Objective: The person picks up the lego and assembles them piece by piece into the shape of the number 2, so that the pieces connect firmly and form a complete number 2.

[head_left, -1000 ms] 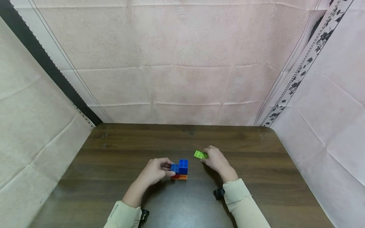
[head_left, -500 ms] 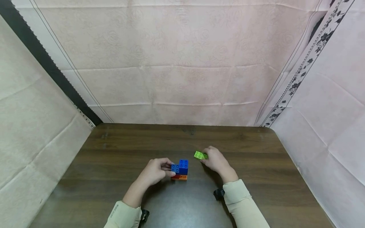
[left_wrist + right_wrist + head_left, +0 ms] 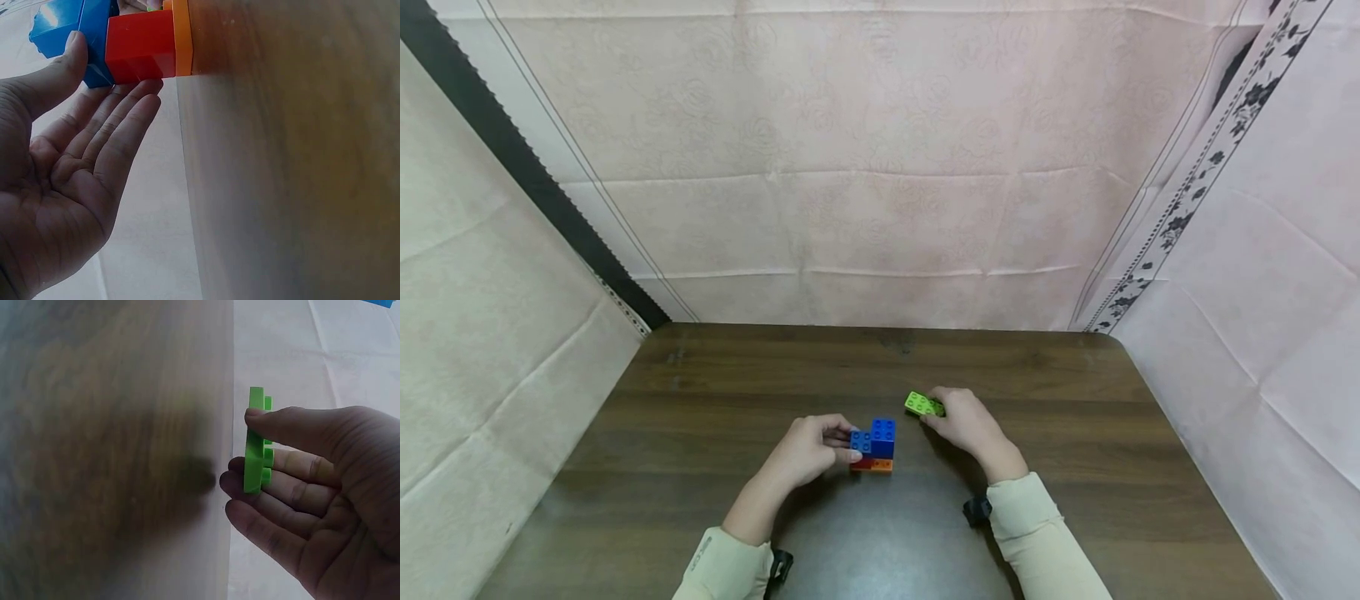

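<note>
A small stack of toy building bricks stands on the wooden table: a flat orange brick (image 3: 182,37) at the bottom, a red brick (image 3: 140,47) over it, and blue bricks (image 3: 883,439) on top. My left hand (image 3: 808,450) grips the stack from its left side, thumb against the blue part and fingers behind it. My right hand (image 3: 972,423) pinches a thin lime-green brick (image 3: 922,404) between thumb and fingers, to the right of the stack and farther back. In the right wrist view the green brick is held above the table, its studs turned toward the palm.
The brown wooden table (image 3: 700,400) spreads around both hands. Pale patterned cloth (image 3: 880,167) hangs behind it and along both sides. A black strap device sits on each wrist.
My right hand has shifted the green brick slightly to the left and away from me, tilting it a little. My left hand and the stack stay where they were.
</note>
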`<state>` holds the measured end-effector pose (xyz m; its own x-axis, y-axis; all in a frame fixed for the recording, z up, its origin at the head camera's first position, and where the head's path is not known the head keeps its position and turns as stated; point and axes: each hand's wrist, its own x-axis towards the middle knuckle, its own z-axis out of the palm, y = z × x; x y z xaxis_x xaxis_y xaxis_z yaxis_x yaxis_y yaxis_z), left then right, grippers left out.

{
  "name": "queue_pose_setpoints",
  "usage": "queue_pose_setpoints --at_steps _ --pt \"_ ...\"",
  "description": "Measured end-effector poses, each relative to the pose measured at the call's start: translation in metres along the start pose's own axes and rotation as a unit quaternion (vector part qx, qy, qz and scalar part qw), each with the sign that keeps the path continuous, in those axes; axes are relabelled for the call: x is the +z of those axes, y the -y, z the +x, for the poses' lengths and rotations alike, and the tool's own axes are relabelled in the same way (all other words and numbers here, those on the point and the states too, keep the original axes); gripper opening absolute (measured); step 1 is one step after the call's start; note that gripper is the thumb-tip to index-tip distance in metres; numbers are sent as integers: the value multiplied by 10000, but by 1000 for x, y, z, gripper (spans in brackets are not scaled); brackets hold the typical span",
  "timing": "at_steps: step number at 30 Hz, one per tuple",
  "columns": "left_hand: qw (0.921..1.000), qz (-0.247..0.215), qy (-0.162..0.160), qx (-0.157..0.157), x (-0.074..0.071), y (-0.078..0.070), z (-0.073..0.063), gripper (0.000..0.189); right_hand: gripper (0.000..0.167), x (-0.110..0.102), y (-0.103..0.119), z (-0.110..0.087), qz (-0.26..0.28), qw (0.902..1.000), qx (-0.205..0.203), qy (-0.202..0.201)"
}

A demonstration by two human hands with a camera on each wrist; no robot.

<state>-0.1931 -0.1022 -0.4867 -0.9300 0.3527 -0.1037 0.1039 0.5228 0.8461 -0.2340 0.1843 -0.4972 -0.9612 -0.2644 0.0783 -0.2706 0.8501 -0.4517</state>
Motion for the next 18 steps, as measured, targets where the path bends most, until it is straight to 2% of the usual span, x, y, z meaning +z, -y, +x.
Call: queue_pose_setpoints --at_steps 4,18 --pt "10000 -35 -9 71 0 0 0 24 33 -1 2 -1 40 9999 -126 -21" --pt "10000 40 -55 -25 0 -2 0 24 35 -9 12 -7 286 9978 -582 -137"
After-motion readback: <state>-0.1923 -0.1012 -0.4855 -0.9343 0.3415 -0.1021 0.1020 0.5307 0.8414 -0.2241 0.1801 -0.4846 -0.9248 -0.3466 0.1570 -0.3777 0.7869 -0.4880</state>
